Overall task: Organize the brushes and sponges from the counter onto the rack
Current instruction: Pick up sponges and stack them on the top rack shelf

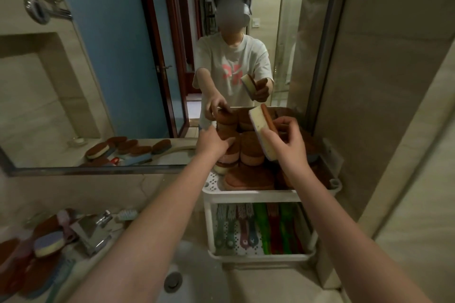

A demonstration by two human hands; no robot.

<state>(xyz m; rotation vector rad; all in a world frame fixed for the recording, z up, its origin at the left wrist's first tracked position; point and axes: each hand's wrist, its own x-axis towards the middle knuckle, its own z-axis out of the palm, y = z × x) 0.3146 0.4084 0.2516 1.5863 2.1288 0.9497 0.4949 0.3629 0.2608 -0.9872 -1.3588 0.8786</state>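
Sponge (261, 128), cream with a brown scrub face: centre-right of frame, above the white rack (246, 196), pinched on edge by my right hand (289, 141), thumb against curled fingers. Stacked sponges (251, 152): rack's top tier; my left hand (213, 141) curls round the left column. Brushes (261, 226): lower tier. Loose sponges (48, 243): counter (73, 253), lower left.

A home bathroom: wall mirror (110, 68) over a basin (197, 275) with a chrome tap (94, 231), tiled walls (394, 81)
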